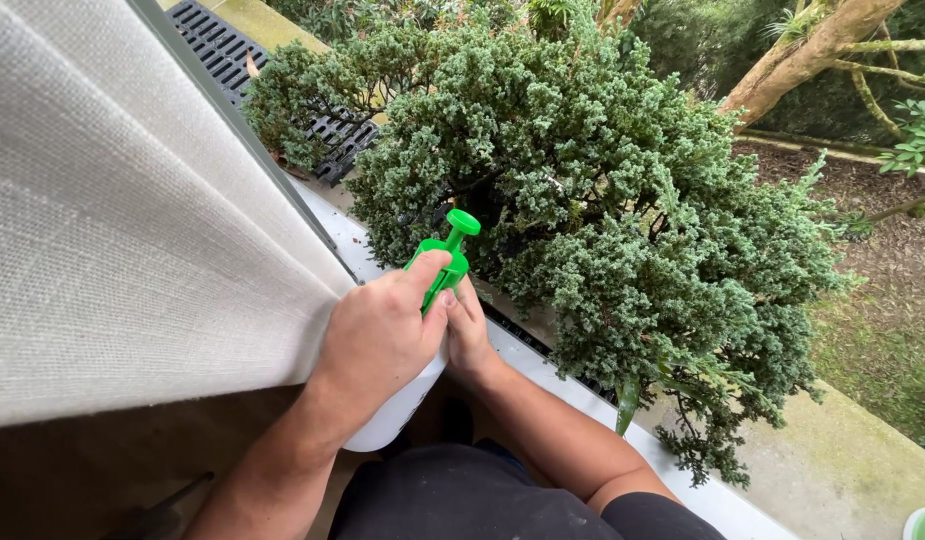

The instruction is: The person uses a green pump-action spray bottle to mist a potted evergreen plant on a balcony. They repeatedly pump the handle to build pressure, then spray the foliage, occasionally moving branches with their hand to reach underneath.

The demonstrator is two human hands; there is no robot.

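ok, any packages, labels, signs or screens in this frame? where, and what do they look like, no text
No labels, signs or screens show.
Spray bottle: the only container in hand, held by the left hand and right hand at the window ledge; white rounded body, green pump head, no label visible.
Second container: bottom right corner, cut off by the frame; white with a green band.

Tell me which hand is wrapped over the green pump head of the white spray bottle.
The left hand covers the green pump head of the white spray bottle; the right hand only touches its side.
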